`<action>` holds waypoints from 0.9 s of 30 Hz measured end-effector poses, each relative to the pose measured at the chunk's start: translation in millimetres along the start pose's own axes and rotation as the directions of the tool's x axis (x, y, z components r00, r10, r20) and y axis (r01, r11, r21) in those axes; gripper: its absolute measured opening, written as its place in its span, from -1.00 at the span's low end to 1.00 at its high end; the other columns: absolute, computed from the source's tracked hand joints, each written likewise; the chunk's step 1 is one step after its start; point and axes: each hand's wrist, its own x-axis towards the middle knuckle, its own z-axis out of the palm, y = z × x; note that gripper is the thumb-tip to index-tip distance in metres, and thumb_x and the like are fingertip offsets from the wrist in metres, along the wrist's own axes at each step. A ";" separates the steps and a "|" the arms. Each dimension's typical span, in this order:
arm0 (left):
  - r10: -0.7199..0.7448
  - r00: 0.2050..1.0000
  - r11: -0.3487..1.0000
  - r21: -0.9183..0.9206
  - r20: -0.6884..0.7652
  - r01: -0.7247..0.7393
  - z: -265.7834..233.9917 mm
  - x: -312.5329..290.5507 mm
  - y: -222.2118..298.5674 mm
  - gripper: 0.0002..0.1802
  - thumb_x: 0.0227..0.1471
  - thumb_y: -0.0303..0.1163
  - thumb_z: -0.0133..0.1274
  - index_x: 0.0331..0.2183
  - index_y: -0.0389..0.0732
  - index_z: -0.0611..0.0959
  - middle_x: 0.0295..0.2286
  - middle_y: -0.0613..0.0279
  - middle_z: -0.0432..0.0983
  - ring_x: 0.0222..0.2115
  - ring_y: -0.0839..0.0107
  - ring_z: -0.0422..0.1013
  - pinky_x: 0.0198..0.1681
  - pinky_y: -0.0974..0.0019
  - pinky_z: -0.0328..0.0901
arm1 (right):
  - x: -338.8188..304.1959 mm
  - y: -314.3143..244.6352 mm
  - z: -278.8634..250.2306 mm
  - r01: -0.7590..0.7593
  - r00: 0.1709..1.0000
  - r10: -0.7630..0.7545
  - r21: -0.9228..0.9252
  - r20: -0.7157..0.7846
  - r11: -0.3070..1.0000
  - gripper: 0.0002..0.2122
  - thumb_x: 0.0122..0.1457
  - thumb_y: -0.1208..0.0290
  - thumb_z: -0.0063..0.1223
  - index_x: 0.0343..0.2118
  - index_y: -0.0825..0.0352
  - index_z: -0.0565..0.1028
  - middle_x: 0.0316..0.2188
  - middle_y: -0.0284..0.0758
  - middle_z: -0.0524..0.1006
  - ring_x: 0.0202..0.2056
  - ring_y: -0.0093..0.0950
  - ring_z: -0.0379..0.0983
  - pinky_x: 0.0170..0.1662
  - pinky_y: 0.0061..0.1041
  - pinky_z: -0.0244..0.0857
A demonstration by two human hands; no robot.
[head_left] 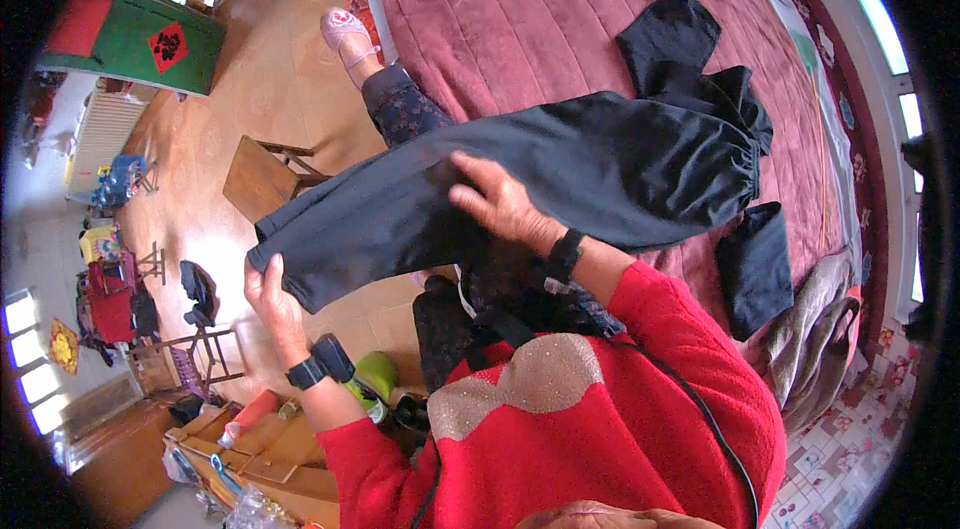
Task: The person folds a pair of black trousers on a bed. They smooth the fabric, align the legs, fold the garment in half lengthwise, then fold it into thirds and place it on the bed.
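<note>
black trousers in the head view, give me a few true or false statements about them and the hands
1. The left hand grips the leg end of the black trousers. True.
2. The right hand rests flat on the trousers. True.
3. The trousers lie on a green bedcover. False: their waist end rests on a dark red bedcover.
4. Both wrists are bare. False: each wears a black band.
5. The sleeves are blue. False: they are red.
</note>
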 end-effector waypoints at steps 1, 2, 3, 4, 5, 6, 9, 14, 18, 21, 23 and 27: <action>0.005 1.000 1.000 -0.005 0.010 -0.004 -2.2 -3.3 4.6 -0.75 0.10 -0.58 0.06 -0.14 -0.37 0.60 -0.22 0.25 0.53 -0.19 0.45 0.40 0.01 0.36 0.25 | 11.5 3.7 -1.8 -0.091 0.989 0.119 0.273 -0.089 0.958 -0.48 0.25 0.16 0.11 0.17 0.38 0.35 0.12 -0.04 0.43 0.11 -0.13 0.39 0.19 -0.30 0.26; 0.058 0.997 0.998 -0.019 0.053 -0.057 -4.6 -7.7 9.5 -0.75 0.09 -0.58 0.07 -0.14 -0.38 0.60 -0.22 0.25 0.52 -0.19 0.45 0.40 0.01 0.35 0.25 | 21.2 10.8 -13.5 -0.080 0.983 0.123 0.280 -0.138 0.957 -0.54 0.22 0.31 0.10 0.16 0.34 0.36 0.12 -0.06 0.42 0.09 -0.10 0.40 0.15 -0.30 0.29; 0.090 0.994 0.996 -0.001 0.064 -0.090 -6.5 -13.1 14.4 -0.74 0.08 -0.59 0.08 -0.14 -0.38 0.60 -0.22 0.25 0.51 -0.19 0.45 0.40 0.02 0.35 0.25 | 32.8 17.2 -22.0 -0.013 0.984 0.045 0.180 -0.173 0.984 -0.54 0.19 0.37 0.08 0.16 0.32 0.36 0.11 -0.06 0.43 0.10 -0.09 0.39 0.16 -0.30 0.29; 0.135 0.989 0.990 0.032 0.066 -0.138 -7.5 -17.5 18.9 -0.74 0.07 -0.59 0.08 -0.14 -0.39 0.59 -0.22 0.25 0.51 -0.18 0.44 0.39 0.02 0.34 0.25 | 43.4 23.2 -26.7 -0.024 0.977 0.031 0.034 -0.213 0.999 -0.54 0.17 0.43 0.06 0.16 0.30 0.36 0.11 -0.08 0.43 0.07 -0.14 0.41 0.11 -0.32 0.32; 0.137 0.990 0.991 0.007 0.026 -0.137 -5.5 -22.0 21.5 -0.74 0.05 -0.59 0.12 -0.15 -0.39 0.59 -0.22 0.25 0.49 -0.17 0.44 0.38 0.01 0.33 0.25 | 54.1 28.9 -31.4 0.045 0.985 -0.043 0.006 -0.166 0.999 -0.54 0.15 0.49 0.04 0.17 0.28 0.37 0.11 -0.11 0.42 0.03 -0.18 0.44 0.07 -0.34 0.35; 0.160 0.986 0.987 -0.013 0.054 -0.159 -4.7 -26.0 25.4 -0.75 0.05 -0.58 0.12 -0.16 -0.38 0.59 -0.23 0.26 0.48 -0.18 0.44 0.38 0.00 0.33 0.25 | 62.8 33.9 -32.9 0.077 0.988 -0.085 -0.059 -0.132 0.995 -0.53 0.15 0.55 0.01 0.17 0.25 0.37 0.13 -0.14 0.41 -0.05 -0.27 0.49 -0.03 -0.38 0.41; 0.235 0.963 0.972 -0.029 0.134 -0.233 -1.9 -34.6 38.1 -0.81 0.05 -0.56 0.12 -0.22 -0.35 0.59 -0.26 0.25 0.46 -0.21 0.44 0.36 -0.03 0.34 0.25 | 84.1 41.8 -34.4 0.262 0.961 -0.277 -0.273 -0.018 0.926 -0.48 0.11 0.58 0.03 0.20 0.18 0.36 0.10 -0.16 0.44 -0.19 -0.33 0.57 -0.16 -0.39 0.48; 0.193 0.968 0.976 0.065 0.159 -0.206 -5.1 -39.9 49.7 -0.82 0.03 -0.58 0.10 -0.24 -0.36 0.59 -0.26 0.25 0.47 -0.22 0.44 0.38 -0.02 0.36 0.26 | 87.2 26.4 -48.1 0.124 0.975 -0.072 -0.241 0.212 0.963 -0.71 0.05 0.37 0.13 -0.12 0.26 0.56 -0.19 -0.10 0.58 -0.08 -0.11 0.49 0.00 -0.23 0.35; 0.036 0.999 0.996 0.085 -0.021 -0.034 -5.6 -28.5 42.1 -0.77 0.07 -0.60 0.10 -0.18 -0.39 0.64 -0.21 0.26 0.56 -0.19 0.47 0.42 -0.02 0.39 0.28 | 56.9 7.5 -80.2 0.083 0.996 -0.078 0.116 -0.048 0.990 -0.80 0.11 0.35 0.18 -0.28 0.36 0.56 -0.34 -0.14 0.57 -0.25 -0.26 0.52 -0.13 -0.34 0.37; -0.021 0.999 1.000 -0.016 0.027 0.022 11.4 -21.3 29.8 -0.78 0.12 -0.54 0.12 -0.16 -0.37 0.64 -0.21 0.27 0.56 -0.20 0.50 0.41 -0.04 0.41 0.28 | 43.4 3.4 -106.0 0.101 0.993 -0.099 0.025 -0.058 0.995 -0.84 0.19 0.44 0.13 -0.23 0.41 0.54 -0.39 -0.32 0.53 -0.27 -0.54 0.46 -0.15 -0.50 0.34; -0.007 0.997 1.000 -0.011 0.079 0.008 27.7 -22.1 26.7 -0.77 0.12 -0.51 0.12 -0.16 -0.36 0.64 -0.22 0.29 0.55 -0.21 0.51 0.40 -0.05 0.42 0.27 | 43.2 2.0 -110.0 0.117 0.986 -0.139 -0.208 -0.096 0.971 -0.83 0.17 0.43 0.14 -0.22 0.39 0.54 -0.34 -0.25 0.54 -0.26 -0.43 0.50 -0.14 -0.47 0.37; -0.002 0.983 0.999 0.046 0.185 -0.007 57.2 -37.9 33.8 -0.75 0.10 -0.48 0.14 -0.15 -0.32 0.62 -0.25 0.33 0.53 -0.25 0.54 0.39 -0.09 0.43 0.29 | 33.4 -11.4 -95.6 0.106 0.955 -0.176 -0.281 -0.238 0.954 -0.77 0.12 0.42 0.19 -0.17 0.35 0.53 -0.25 -0.16 0.52 -0.27 -0.28 0.53 -0.17 -0.44 0.40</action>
